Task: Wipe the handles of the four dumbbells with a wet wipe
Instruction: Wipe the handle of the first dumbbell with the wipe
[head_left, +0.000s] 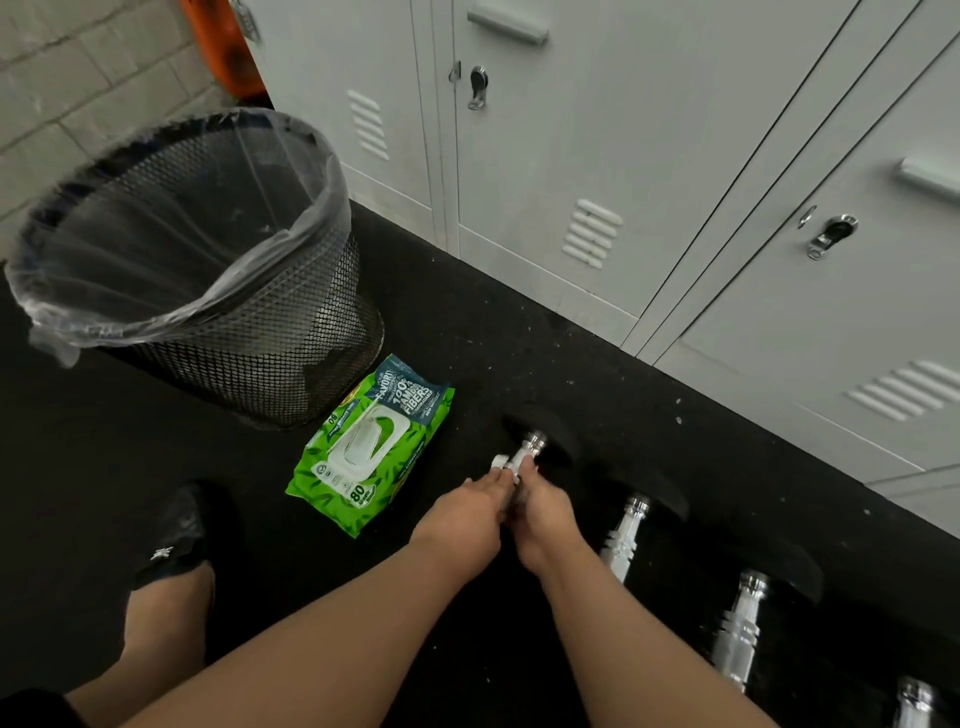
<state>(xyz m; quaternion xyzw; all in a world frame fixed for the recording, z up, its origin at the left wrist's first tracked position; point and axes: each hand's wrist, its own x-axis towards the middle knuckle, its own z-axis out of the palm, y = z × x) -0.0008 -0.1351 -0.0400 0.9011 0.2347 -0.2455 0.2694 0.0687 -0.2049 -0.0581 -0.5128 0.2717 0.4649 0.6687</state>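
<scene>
Dumbbell with chrome handle and black ends (540, 447), leftmost of four in a row on black floor, long axis running away from the person toward grey lockers (571, 156). Both hands meet on its handle: left hand (467, 512) and right hand (543, 512) curled around white wet wipe (506, 462). Open floor left, beside green wipe pack (363, 447).

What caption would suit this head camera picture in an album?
Both hands, left hand and right hand, work a wet wipe along the first dumbbell beside a wipes pack.
</scene>
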